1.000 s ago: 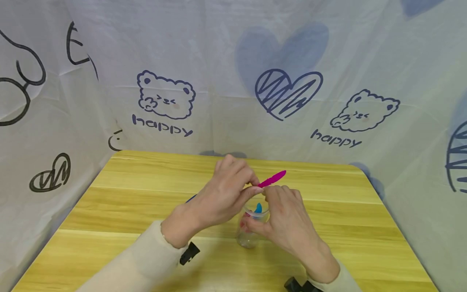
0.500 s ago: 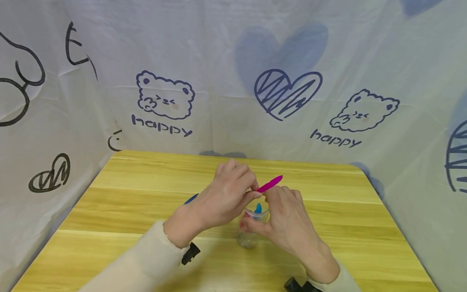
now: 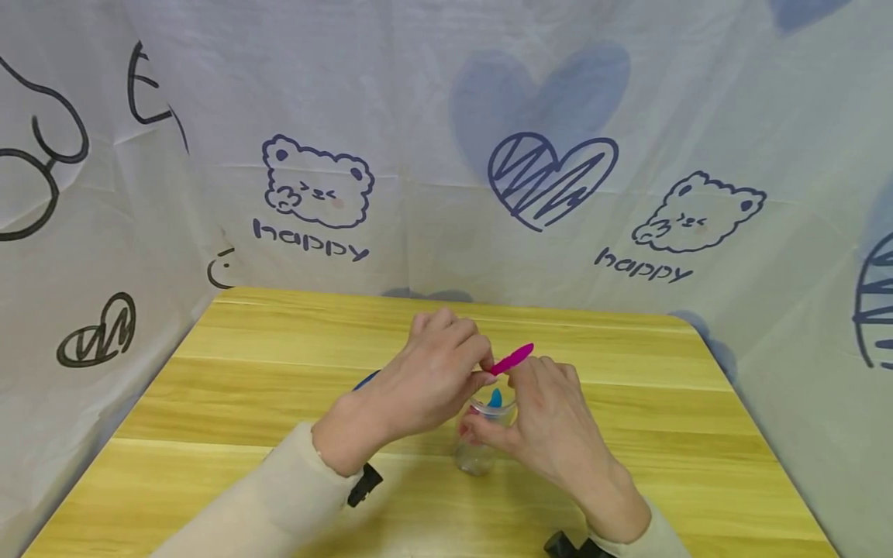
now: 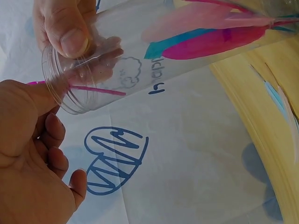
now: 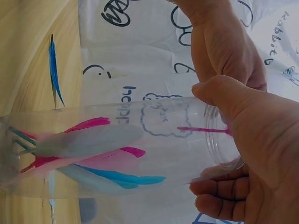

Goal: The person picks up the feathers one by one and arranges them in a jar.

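A clear screw-necked jar (image 3: pixel 474 459) stands on the table with several feathers inside: pink, magenta, blue and a pale grey feather (image 5: pixel 88 141). My right hand (image 3: pixel 551 418) grips the jar around its neck, thumb on the near side. Over the mouth, my left hand (image 3: pixel 431 378) pinches a magenta feather (image 3: pixel 512 359) between thumb and fingers. In the left wrist view its thin magenta quill (image 4: pixel 100 90) reaches inside the jar's threaded neck. The vane slants up to the right past my right fingers. Part of the rim is hidden by my hands.
Behind my left wrist, a loose blue feather (image 5: pixel 55 70) lies on the wooden table (image 3: pixel 279 333). More loose feathers (image 4: pixel 280 100) lie at the right of the left wrist view. A printed white cloth (image 3: pixel 432 93) hangs behind the table.
The magenta feather has come down and slightly left toward the jar mouth, with my left fingers lowering along with it. My right hand and the jar stay almost still.
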### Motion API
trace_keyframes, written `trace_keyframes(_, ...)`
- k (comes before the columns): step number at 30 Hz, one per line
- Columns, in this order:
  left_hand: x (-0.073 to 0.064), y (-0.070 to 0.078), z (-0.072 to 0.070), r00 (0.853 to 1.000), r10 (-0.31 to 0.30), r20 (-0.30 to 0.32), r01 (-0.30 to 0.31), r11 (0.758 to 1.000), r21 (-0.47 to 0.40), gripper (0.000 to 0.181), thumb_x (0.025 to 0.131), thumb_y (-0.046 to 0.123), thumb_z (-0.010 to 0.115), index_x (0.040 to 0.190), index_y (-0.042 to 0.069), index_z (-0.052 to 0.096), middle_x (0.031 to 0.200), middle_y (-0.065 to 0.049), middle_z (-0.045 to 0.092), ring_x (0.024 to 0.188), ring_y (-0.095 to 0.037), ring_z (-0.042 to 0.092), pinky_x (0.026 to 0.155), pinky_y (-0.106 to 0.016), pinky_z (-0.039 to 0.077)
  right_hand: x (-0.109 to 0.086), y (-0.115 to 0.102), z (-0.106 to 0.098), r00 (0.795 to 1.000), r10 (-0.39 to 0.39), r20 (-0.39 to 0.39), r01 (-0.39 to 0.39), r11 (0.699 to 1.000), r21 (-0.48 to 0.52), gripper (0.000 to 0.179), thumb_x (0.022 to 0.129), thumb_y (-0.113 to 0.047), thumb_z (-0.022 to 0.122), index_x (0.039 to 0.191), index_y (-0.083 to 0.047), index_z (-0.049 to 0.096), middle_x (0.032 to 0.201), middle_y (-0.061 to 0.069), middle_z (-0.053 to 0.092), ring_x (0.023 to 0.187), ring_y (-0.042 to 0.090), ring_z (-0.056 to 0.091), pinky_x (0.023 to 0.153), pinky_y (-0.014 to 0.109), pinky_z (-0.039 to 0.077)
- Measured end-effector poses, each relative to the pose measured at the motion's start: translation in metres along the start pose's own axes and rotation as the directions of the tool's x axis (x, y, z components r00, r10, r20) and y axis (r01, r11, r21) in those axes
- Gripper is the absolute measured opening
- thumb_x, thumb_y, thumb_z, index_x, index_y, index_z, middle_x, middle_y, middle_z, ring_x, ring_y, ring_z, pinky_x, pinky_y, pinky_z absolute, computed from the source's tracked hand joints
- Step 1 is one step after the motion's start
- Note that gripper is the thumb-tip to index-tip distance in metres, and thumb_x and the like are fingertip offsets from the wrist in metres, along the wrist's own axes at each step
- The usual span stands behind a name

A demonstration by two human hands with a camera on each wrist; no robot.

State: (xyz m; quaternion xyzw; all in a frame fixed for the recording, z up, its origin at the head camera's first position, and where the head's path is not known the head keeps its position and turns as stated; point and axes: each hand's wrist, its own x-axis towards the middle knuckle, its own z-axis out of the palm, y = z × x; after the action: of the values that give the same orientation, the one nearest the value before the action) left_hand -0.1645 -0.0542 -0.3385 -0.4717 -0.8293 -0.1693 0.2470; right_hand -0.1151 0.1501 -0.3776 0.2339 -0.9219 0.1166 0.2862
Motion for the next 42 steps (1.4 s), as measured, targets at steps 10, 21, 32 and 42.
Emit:
trace_keyframes(10, -0.001, -0.002, 0.0, 1.0, -0.002, -0.005, 0.002, 1.0, -0.005, 0.019, 0.094, 0.026, 0.082, 0.104, 0.017, 0.067, 0.094, 0.004, 0.06, 0.089, -0.019, 0.04, 0.083, -0.04, 0.033, -0.001, 0.002, 0.002, 0.999, -0.032, -0.024, 0.032, 0.999, -0.012, 0.073, 0.071, -0.064, 0.089, 0.103, -0.005, 0.06, 0.081, 0.002, 0.057, 0.072, 0.019, 0.05, 0.07, 0.035, 0.038)
trace_keyframes(21, -0.002, -0.001, -0.001, 1.0, 0.0, -0.007, 0.0, 1.0, 0.01, 0.021, 0.094, 0.028, 0.082, 0.104, 0.017, 0.067, 0.095, 0.004, 0.06, 0.089, -0.02, 0.04, 0.083, -0.04, 0.034, -0.001, 0.002, 0.002, 0.997, -0.054, -0.051, 0.053, 0.998, -0.022, 0.071, 0.072, -0.063, 0.089, 0.102, -0.005, 0.061, 0.077, 0.0, 0.051, 0.068, 0.017, 0.047, 0.067, 0.032, 0.034)
trace_keyframes(32, -0.003, -0.004, 0.001, 0.998, 0.016, -0.058, -0.01, 0.994, 0.113, 0.029, 0.094, 0.037, 0.081, 0.105, 0.015, 0.065, 0.096, 0.002, 0.058, 0.091, -0.022, 0.043, 0.082, -0.041, 0.033, -0.002, 0.002, 0.003, 0.999, -0.023, -0.025, 0.022, 1.0, -0.016, 0.072, 0.072, -0.063, 0.089, 0.101, -0.005, 0.059, 0.078, 0.001, 0.053, 0.07, 0.019, 0.049, 0.069, 0.034, 0.036)
trace_keyframes(42, -0.019, -0.02, -0.001, 0.988, -0.149, -0.038, 0.151, 0.987, 0.053, 0.016, 0.1, 0.024, 0.074, 0.11, 0.014, 0.065, 0.104, -0.002, 0.062, 0.106, -0.029, 0.052, 0.088, -0.046, 0.038, -0.002, 0.002, 0.003, 1.0, 0.017, 0.004, -0.017, 1.0, 0.022, 0.074, 0.071, -0.065, 0.089, 0.105, -0.005, 0.06, 0.083, 0.003, 0.059, 0.074, 0.019, 0.052, 0.072, 0.035, 0.039)
